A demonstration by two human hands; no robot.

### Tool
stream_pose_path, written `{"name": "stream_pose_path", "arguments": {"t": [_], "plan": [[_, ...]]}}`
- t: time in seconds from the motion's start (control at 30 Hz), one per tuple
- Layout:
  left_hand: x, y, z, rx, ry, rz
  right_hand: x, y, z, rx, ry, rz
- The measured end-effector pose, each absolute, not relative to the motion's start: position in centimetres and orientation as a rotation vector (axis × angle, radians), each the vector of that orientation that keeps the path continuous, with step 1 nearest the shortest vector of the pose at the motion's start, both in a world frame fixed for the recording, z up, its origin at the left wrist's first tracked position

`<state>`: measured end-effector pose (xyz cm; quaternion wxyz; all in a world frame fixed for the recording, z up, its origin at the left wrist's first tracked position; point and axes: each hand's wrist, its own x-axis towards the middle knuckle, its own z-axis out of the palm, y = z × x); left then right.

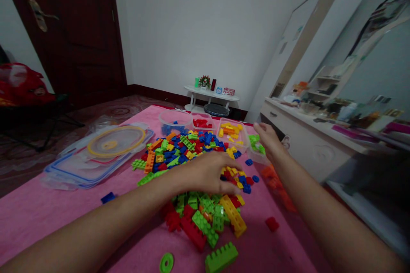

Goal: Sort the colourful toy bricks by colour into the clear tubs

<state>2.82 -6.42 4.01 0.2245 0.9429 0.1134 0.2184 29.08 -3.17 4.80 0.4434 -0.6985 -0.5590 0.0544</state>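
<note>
A large pile of mixed toy building bricks (184,147) in red, blue, green, yellow and orange lies on the pink cloth. My left hand (213,172) reaches over the pile, thumb and fingers curved and apart, close to small yellow, red and blue bricks (238,179). Nothing shows between those fingertips. My right hand (268,138) is at the clear container of green bricks (255,144). Its fingers are mostly hidden, so any brick in them cannot be made out. Larger green bricks (206,228) and a yellow brick (233,215) lie below my left hand.
Clear containers hold blue bricks (174,129), red bricks (202,124) and yellow bricks (229,131) at the table's far end. Orange bricks (277,187) lie under my right forearm. Stacked lids (105,153) lie left. A dresser (307,136) stands right of the pink table (134,230).
</note>
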Motion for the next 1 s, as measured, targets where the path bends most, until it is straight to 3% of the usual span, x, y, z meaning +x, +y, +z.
{"name": "stream_pose_path", "arguments": {"t": [0.13, 0.23, 0.53, 0.73, 1.0], "plan": [[3.5, -12.2, 3.4, 2.849, -0.359, 0.330, 25.9, -7.8, 2.1, -1.680, -1.375, 0.276], [3.8, -14.2, 1.3, 3.045, -0.466, 0.379, 24.7, -12.6, -0.9, -1.668, -1.487, 0.405], [5.7, -10.7, -1.8, 3.230, 0.118, 0.455, 25.8, -21.3, -7.9, -1.911, -1.794, 0.062], [4.6, -6.8, -0.3, 3.134, 0.602, 0.392, 25.3, -17.6, -7.8, -1.984, -1.683, 0.011], [1.9, -1.1, 1.2, 2.969, 0.876, 0.429, 22.8, -8.9, -6.0, -1.737, -1.310, 0.272]]}}
